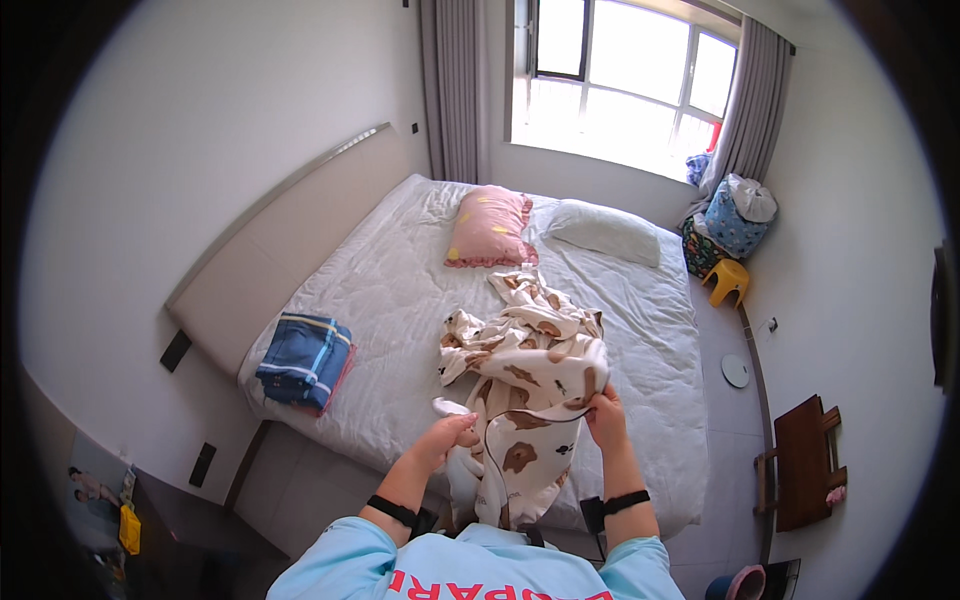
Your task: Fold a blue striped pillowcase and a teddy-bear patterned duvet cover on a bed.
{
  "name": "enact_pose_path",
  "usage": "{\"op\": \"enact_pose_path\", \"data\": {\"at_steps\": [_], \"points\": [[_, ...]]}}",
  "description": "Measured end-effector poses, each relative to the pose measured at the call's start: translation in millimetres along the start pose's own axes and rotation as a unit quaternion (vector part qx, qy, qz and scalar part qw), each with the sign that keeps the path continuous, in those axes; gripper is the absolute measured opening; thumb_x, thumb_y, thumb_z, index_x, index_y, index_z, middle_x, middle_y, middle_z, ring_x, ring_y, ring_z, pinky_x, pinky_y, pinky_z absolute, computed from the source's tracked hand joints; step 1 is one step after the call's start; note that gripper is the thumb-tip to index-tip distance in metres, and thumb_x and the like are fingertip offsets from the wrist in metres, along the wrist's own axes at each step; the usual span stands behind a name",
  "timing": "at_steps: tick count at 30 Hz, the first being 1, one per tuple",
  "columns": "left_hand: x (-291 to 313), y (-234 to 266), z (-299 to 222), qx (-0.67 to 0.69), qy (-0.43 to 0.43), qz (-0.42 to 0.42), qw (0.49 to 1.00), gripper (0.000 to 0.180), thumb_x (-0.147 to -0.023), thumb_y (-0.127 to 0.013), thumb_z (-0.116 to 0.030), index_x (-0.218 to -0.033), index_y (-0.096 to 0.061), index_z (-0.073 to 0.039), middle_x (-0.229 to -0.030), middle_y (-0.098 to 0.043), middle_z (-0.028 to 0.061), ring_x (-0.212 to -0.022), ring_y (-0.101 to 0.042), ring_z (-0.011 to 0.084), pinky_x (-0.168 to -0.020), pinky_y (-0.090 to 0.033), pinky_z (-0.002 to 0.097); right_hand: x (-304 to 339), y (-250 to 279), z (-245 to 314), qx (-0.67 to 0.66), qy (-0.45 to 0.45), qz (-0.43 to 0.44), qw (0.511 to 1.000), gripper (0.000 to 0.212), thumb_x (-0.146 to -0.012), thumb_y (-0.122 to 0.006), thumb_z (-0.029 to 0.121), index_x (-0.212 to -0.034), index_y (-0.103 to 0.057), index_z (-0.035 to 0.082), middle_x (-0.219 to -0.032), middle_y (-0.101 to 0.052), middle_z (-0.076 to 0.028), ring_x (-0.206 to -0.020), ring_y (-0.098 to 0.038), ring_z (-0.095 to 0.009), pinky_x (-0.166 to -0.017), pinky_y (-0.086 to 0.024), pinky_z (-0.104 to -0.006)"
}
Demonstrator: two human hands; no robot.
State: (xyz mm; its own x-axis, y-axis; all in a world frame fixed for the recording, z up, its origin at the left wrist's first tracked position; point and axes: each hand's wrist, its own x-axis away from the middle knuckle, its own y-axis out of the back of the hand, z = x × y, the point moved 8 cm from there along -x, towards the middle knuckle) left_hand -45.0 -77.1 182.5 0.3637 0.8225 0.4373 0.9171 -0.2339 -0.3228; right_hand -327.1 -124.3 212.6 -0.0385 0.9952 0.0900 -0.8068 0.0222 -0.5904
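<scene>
A cream garment with brown patches and dark piping (520, 457), perhaps pajamas, hangs crumpled between my hands over the near edge of the bed. The rest of it lies bunched on the mattress ahead. My left hand (448, 440) is closed, pinching its edge on the left. On the right, my right hand (605, 415) grips another part of the edge and holds it raised, with the fingers partly hidden by the cloth. Both wrists wear black bands.
The bed (650, 320) has a white quilted cover and a beige headboard (290, 225) at left. Folded blue plaid cloth (305, 358), a pink pillow (490, 228) and a white pillow (605, 232) lie on it. A yellow stool (727, 282) and brown wooden furniture (803, 465) stand right.
</scene>
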Motion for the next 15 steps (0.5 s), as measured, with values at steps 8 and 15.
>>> {"op": "enact_pose_path", "data": {"at_steps": [8, 15], "points": [[-56, -65, -24, -0.18, -0.077, 0.114, 0.974, 0.025, -0.07, -0.058, -0.006, -0.094, -0.06, 0.003, -0.081, -0.06, 0.003, -0.07, -0.056, 0.0108, -0.063, -0.046, 0.0244, 82, -118, -72, 0.424, -0.108, 0.407, 0.802, 0.031, -0.074, -0.056, 0.001, -0.104, -0.061, 0.001, -0.102, -0.062, -0.008, -0.094, -0.056, -0.017, -0.085, -0.042, -0.0269], [-25, -94, -15, -0.45, -0.11, 0.257, 0.848, 0.027, -0.069, -0.06, -0.008, -0.094, -0.061, 0.001, -0.079, -0.062, 0.0035, -0.071, -0.057, 0.0137, -0.066, -0.046, 0.0314, 26, 60, -117, 0.107, -0.293, -0.201, 0.929, 0.081, -0.075, -0.053, 0.062, -0.128, -0.036, 0.003, -0.117, -0.053, -0.015, -0.111, -0.048, -0.025, -0.088, -0.041, -0.0415]]}}
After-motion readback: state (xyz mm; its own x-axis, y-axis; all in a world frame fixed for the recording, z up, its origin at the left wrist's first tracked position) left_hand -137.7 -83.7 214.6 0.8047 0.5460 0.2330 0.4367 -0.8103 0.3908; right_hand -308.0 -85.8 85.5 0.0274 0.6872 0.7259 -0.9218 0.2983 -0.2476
